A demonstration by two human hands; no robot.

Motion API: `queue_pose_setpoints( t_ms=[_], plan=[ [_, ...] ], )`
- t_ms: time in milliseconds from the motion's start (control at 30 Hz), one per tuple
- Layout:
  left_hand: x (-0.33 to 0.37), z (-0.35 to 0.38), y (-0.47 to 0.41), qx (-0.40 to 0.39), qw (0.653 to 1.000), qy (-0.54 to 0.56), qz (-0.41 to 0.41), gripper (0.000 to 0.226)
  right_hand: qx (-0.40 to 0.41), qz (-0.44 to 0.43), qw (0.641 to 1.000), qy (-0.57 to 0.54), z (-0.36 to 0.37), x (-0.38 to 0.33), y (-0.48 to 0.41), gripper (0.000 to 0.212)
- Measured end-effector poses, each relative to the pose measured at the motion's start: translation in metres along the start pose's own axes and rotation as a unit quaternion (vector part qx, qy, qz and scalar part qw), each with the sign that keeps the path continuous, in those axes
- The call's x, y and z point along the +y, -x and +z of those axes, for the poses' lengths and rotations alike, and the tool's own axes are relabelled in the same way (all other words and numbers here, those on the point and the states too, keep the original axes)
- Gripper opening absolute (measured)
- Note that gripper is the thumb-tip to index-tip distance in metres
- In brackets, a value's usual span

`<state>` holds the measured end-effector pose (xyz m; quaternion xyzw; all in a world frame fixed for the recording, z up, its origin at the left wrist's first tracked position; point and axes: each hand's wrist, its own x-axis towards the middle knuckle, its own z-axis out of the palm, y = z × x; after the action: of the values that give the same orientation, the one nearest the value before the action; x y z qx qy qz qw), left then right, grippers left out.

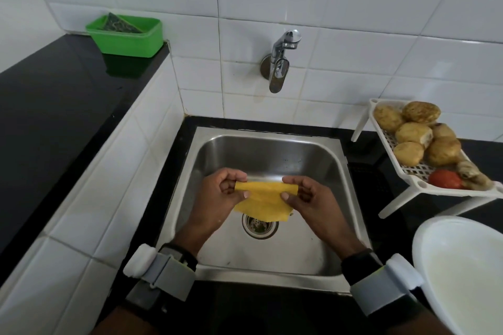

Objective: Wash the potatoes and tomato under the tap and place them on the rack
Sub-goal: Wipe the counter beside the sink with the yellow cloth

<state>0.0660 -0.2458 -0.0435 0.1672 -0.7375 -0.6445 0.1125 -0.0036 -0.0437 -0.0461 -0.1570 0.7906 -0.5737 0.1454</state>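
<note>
Centrally, in the head view, a yellow cloth (262, 201) is held stretched over the sink (272, 149), just above the drain (260, 224). Its top edge is pinched at one corner by the fingers (245, 194) of the left hand (220, 193) and at the other corner by those of the right hand (307, 198). Open room is left between the hands and the tap (280, 62) on the tiled wall. The potatoes (413, 133) and the tomato (445, 179) are piled on the white rack (408, 171), which is raised on legs on the black tabletop (54, 90) right of the sink rim. A white bowl (462, 266) is cut off by the lower right edge, near the right wrist. A green tub (130, 38) is set against the wall, far left.
</note>
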Motion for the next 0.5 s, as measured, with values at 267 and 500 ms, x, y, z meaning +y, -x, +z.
queue_pose_setpoints(
  t_ms=[267,500],
  plan=[
    [0.01,-0.013,0.001,0.037,0.996,-0.069,0.046,0.037,0.019,-0.041,0.993,0.11,0.0,-0.014,-0.013,0.017],
    [0.012,-0.019,0.003,0.048,0.996,-0.059,0.051,0.025,-0.001,-0.056,0.997,0.052,-0.004,-0.019,-0.02,0.01]
  ],
)
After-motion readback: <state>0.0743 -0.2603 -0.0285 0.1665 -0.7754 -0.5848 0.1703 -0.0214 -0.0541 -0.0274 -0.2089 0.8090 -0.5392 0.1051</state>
